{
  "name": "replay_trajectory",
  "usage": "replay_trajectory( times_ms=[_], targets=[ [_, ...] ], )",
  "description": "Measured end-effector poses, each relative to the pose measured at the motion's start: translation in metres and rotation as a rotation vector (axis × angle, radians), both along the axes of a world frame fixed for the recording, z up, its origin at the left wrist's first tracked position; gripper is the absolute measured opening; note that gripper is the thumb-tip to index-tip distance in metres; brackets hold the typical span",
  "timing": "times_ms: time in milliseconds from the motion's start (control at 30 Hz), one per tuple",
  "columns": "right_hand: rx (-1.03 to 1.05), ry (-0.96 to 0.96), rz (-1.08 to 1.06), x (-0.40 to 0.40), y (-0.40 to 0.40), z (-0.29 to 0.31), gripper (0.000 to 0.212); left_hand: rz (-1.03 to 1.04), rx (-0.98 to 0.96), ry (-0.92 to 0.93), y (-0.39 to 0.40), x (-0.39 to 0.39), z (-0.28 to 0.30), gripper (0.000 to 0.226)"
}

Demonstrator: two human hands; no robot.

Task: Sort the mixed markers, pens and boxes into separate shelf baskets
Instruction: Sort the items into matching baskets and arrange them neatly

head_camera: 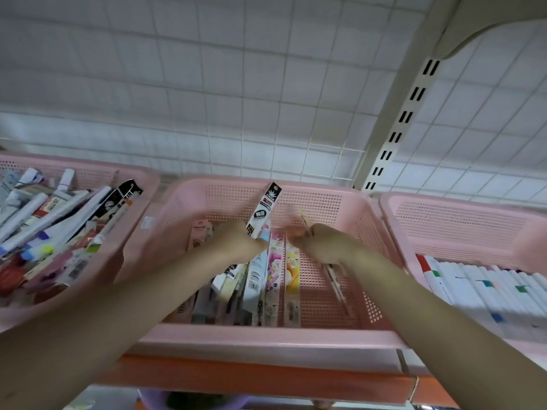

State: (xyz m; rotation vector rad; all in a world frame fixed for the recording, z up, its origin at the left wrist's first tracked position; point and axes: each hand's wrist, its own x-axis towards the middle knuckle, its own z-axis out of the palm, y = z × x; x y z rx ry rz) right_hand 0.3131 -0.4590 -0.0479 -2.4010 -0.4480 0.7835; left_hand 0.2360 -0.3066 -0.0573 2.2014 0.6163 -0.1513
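Note:
Three pink baskets stand side by side on the shelf. Both my hands reach into the middle basket (257,335), which holds several long narrow boxes (291,276) lying side by side. My left hand (236,239) grips a white and black box (263,211), tilted upright above the others. My right hand (322,241) holds thin pens (336,284) that run through the fist and blur below it. The left basket (136,179) is piled with mixed markers, pens and boxes (50,220). The right basket (461,220) holds white markers (479,288) laid in a row.
A white wire grid (236,99) backs the shelf. A slotted cream upright (396,125) rises between the middle and right baskets, with a bracket at the top right. An orange shelf edge (260,380) runs below the baskets.

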Motion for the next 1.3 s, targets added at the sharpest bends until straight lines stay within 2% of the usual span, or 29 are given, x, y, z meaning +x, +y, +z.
replay_trajectory(
  times_ms=[100, 200, 267, 333, 400, 500, 600, 633, 667, 733, 800, 867, 933, 1033, 1133, 1200, 1267, 1300],
  targets=[
    [0.160, 0.211, -0.146, 0.000, 0.004, -0.004, 0.050, 0.054, -0.136, -0.010, 0.006, -0.003, 0.002, 0.014],
    [0.184, 0.270, -0.160, 0.003, 0.002, -0.004, 0.035, 0.087, -0.186, -0.001, 0.013, -0.007, 0.003, 0.015],
    [0.085, 0.165, -0.088, 0.003, -0.004, 0.000, 0.024, 0.084, -0.173, -0.027, 0.016, -0.010, 0.000, 0.018],
    [-0.065, -0.018, 0.010, 0.003, -0.013, 0.002, 0.016, 0.085, -0.156, -0.037, 0.015, -0.010, -0.005, 0.025],
    [-0.206, -0.150, 0.113, 0.004, -0.017, 0.005, 0.034, 0.061, -0.108, -0.019, 0.012, -0.011, -0.006, 0.035],
    [-0.345, -0.211, 0.218, 0.002, -0.019, 0.006, 0.044, -0.020, -0.040, -0.013, 0.004, -0.008, -0.006, 0.029],
    [-0.368, -0.183, 0.277, 0.000, -0.023, 0.006, 0.039, -0.082, 0.027, 0.057, -0.003, -0.006, -0.004, 0.031],
    [-0.374, -0.173, 0.285, 0.000, -0.024, 0.006, 0.044, -0.093, 0.047, 0.074, -0.005, -0.005, -0.004, 0.030],
    [-0.373, -0.175, 0.286, 0.001, -0.024, 0.006, 0.047, -0.098, 0.066, 0.082, -0.007, -0.004, -0.004, 0.027],
    [-0.328, -0.194, 0.250, 0.005, -0.025, 0.006, 0.040, -0.091, 0.083, 0.063, -0.008, -0.003, -0.005, 0.026],
    [-0.223, -0.161, 0.153, 0.009, -0.023, 0.009, 0.041, -0.077, 0.059, 0.027, -0.005, -0.003, -0.005, 0.030],
    [-0.064, -0.032, 0.060, 0.010, -0.018, 0.010, 0.028, -0.071, 0.041, -0.019, -0.001, -0.003, -0.003, 0.030],
    [0.002, 0.083, 0.047, 0.006, -0.014, 0.009, 0.019, -0.060, 0.007, -0.082, 0.003, -0.005, 0.000, 0.029],
    [0.006, 0.171, 0.097, -0.001, -0.012, 0.003, 0.027, -0.021, -0.083, -0.140, 0.009, -0.006, 0.009, 0.044],
    [-0.005, 0.182, 0.100, -0.002, -0.015, 0.002, 0.026, 0.046, -0.256, -0.164, 0.014, -0.009, 0.021, 0.057],
    [-0.058, 0.158, 0.096, -0.003, -0.020, 0.003, 0.040, 0.076, -0.338, -0.203, 0.012, -0.012, 0.028, 0.068],
    [-0.148, 0.162, 0.132, -0.006, -0.027, 0.004, 0.056, 0.051, -0.332, -0.191, 0.007, -0.016, 0.031, 0.082],
    [-0.229, 0.124, 0.188, -0.008, -0.030, 0.005, 0.057, 0.027, -0.313, -0.171, 0.004, -0.017, 0.031, 0.086]
  ],
)
